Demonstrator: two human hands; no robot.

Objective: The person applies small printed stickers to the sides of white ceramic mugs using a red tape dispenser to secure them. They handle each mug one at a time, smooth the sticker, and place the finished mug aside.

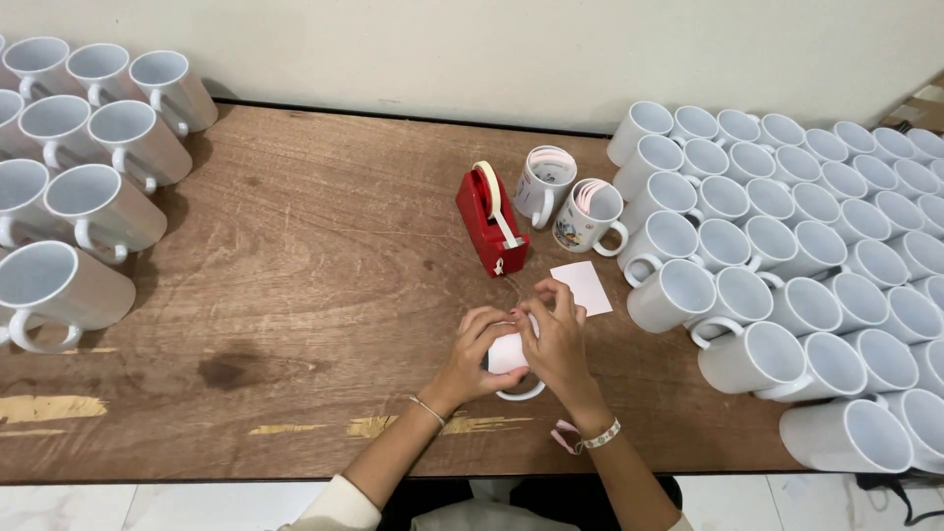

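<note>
White mug point(508, 356) on its side near front edge of desk point(295, 285), handle toward the body, paper sheet around it. Clasped by both hands: left hand point(479, 356) and right hand point(558, 342) pressing the wrap. Just beyond: red tape dispenser point(489, 221), two printed mugs point(565, 197) holding curled papers, blank slip point(581, 287). Plain mugs point(796, 256) crowded right, more point(79, 167) left; bare wood between.

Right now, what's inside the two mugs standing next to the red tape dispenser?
Both mugs right of the red tape dispenser hold curled sheets lining their inner walls, with pinkish edges at the rims. The mug walls hide the sheets' lower parts and the mug bottoms.
</note>
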